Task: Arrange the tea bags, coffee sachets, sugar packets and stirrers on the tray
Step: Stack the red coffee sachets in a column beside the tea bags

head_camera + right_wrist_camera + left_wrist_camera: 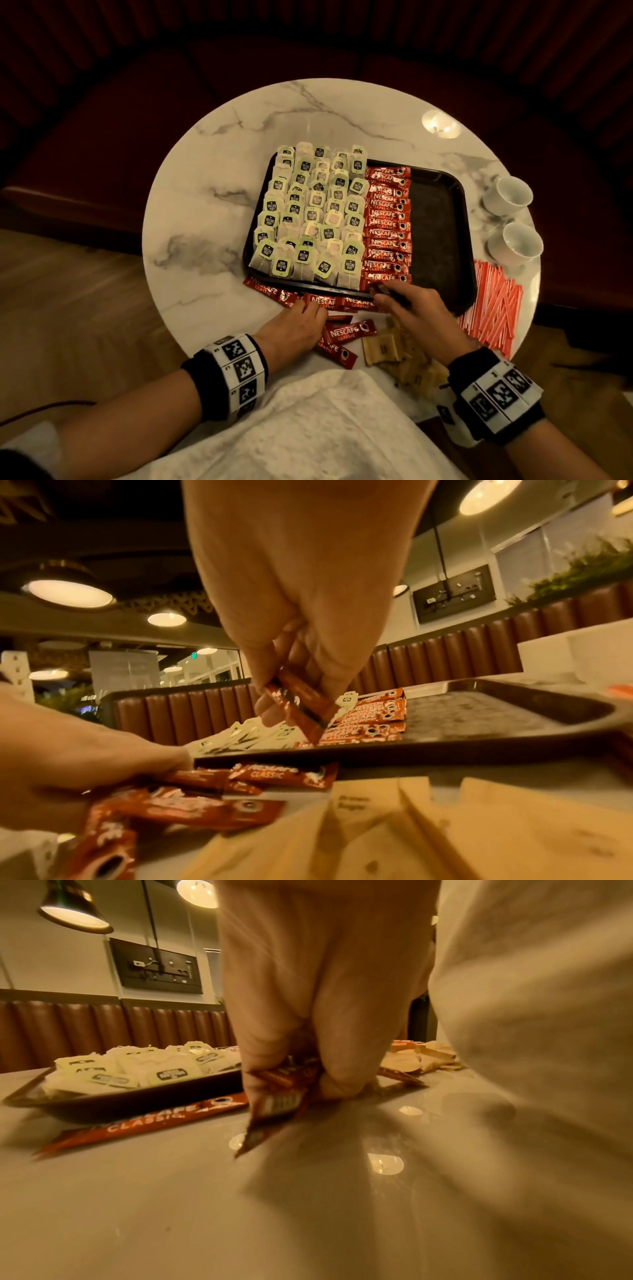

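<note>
A dark tray (435,219) on the round marble table holds rows of tea bags (308,212) on its left and a column of red coffee sachets (387,222) in the middle; its right part is bare. My right hand (404,301) pinches one red sachet (301,707) over the tray's near edge, at the foot of the column. My left hand (301,318) grips a sachet (277,1096) on the table just in front of the tray. More loose sachets (346,334) lie between my hands. Brown sugar packets (394,353) lie under my right wrist. Red-and-white stirrers (493,305) are piled right of the tray.
Two white cups (513,219) stand at the table's right edge behind the stirrers. A white cloth (308,428) covers my lap below the table's near edge. A dark red bench (103,1026) curves behind the table.
</note>
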Motion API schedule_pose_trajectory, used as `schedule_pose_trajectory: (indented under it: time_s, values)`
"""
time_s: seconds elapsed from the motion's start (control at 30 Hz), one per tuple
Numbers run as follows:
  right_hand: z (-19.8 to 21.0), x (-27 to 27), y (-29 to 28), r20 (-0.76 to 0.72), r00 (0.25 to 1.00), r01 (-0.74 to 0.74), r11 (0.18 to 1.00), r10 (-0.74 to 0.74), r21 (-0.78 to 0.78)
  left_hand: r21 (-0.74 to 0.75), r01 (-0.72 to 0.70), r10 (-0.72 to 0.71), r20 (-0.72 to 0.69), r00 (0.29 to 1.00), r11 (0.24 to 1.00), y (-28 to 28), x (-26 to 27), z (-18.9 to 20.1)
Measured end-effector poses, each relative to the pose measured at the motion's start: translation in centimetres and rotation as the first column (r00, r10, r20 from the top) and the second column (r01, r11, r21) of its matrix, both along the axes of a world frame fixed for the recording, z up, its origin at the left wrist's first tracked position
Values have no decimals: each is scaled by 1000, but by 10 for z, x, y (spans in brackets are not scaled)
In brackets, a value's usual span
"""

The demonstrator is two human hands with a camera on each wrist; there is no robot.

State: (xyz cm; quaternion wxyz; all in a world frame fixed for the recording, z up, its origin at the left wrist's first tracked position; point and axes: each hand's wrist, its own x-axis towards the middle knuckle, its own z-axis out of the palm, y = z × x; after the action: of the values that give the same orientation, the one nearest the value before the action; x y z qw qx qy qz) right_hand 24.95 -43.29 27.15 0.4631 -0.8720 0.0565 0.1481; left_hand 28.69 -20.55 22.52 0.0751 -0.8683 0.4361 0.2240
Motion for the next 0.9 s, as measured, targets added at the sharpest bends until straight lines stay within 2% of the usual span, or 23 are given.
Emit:
schedule_pose_trajectory:
  time_s: [0.07, 0.13, 0.2, 0.27, 0.3, 0.43, 0.53, 0.63, 0.73, 0.8, 0.9]
  values:
    - [2, -2, 4, -47, 999, -4, 998, 7, 65, -24, -20, 19, -29, 999, 1000, -1, 2, 2]
    - [1, -5, 11, -66, 994, -81, 994, 86, 77, -71, -37, 33, -47, 998, 997, 0, 3, 6]
    - [-6, -10, 20, -94, 964, -255, 964, 248, -80, -117, -68, 57, -93, 994, 991, 1, 2, 8]
    - [-14, -13, 28, -155, 913, -406, 875, 377, -263, -141, -90, 69, -148, 987, 986, 4, 3, 12]
    - [-17, -14, 31, -162, 907, -421, 857, 389, -296, -151, -103, 76, -173, 982, 983, 7, 4, 13]
    - [-19, -13, 28, -78, 945, -328, 912, 318, -246, -191, -174, 129, -225, 966, 966, 23, 12, 18]
    - [-21, -10, 24, -103, 907, -415, 831, 407, -370, -268, -316, 223, -325, 919, 910, 33, 16, 26]
    - [-24, -4, 24, -100, 871, -472, 760, 482, -447, -328, -391, 245, -405, 881, 860, 35, 20, 30]
    - [-23, 1, 26, -93, 862, -477, 734, 498, -483, -378, -532, 266, -565, 781, 757, 32, 24, 33]
    - [-20, 4, 26, -69, 872, -454, 746, 485, -488, -387, -631, 283, -654, 702, 672, 28, 27, 38]
    - [-10, 9, 22, -34, 914, -382, 830, 404, -407, -325, -795, 288, -807, 515, 512, 20, 30, 46]
